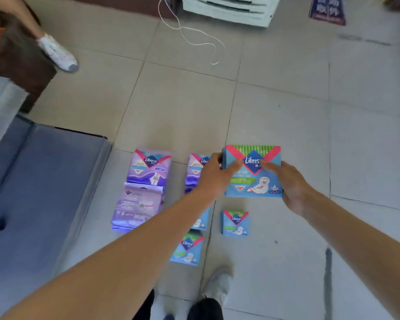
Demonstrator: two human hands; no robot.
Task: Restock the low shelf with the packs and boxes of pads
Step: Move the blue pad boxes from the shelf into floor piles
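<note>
Both hands are on one blue box of pads. My left hand grips its left edge with the thumb laid over the front face, and my right hand holds the right edge in the same way. The box faces up to me, so the brand name is readable, and its long side runs from left to right between the two hands. I think it is lifted off the tiled floor, but I cannot be sure.

The other goods lie on the floor, lower and to the left. Two purple packs are well to the left, and another is half hidden behind my left wrist. Three small blue boxes are nearer to my feet.

A grey-blue surface lies far to my left, on the side of my left arm. I cannot tell if this is the low shelf. If it is, the box must travel to the left across the purple packs, with the left hand leading. The right hand would then have the longer reach, so I would probably turn my body rather than stretch.
</note>
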